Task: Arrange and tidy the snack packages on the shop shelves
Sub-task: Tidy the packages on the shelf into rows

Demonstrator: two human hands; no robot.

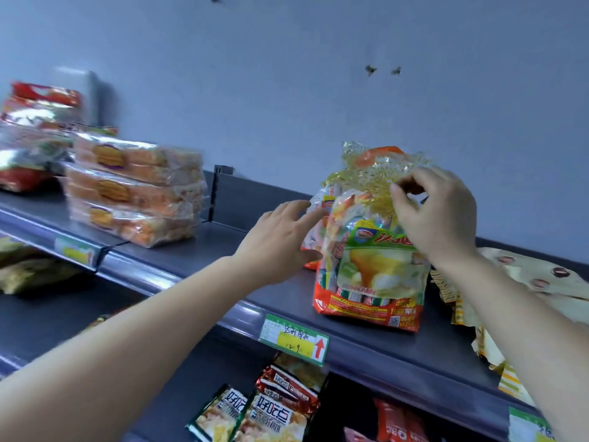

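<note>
While the snack bag (373,275) stands upright near the front edge of the top shelf (197,266), a little to the right of the price label (293,338), the right hand (439,215) grasps it by pinching its crinkled yellow top between thumb and fingers. The left hand (280,240) is released, with the fingers almost straight, and it reaches toward the left side of the bag. I cannot tell whether the fingertips really touch the film or are only very near.

To do this step well, I think the top pinch alone is not enough. The bag is tall and soft, so it may lean or swing. The flat left palm should support its side, and the bag should be slid rather than lifted. The printed face should look forward and the bottom edge should lie parallel to the shelf lip.

Some care is needed on the right, because the beige packages (535,282) lie flat just beside the bag and hang over the edge. The stack of orange packets (134,189) is well apart on the left.
</note>
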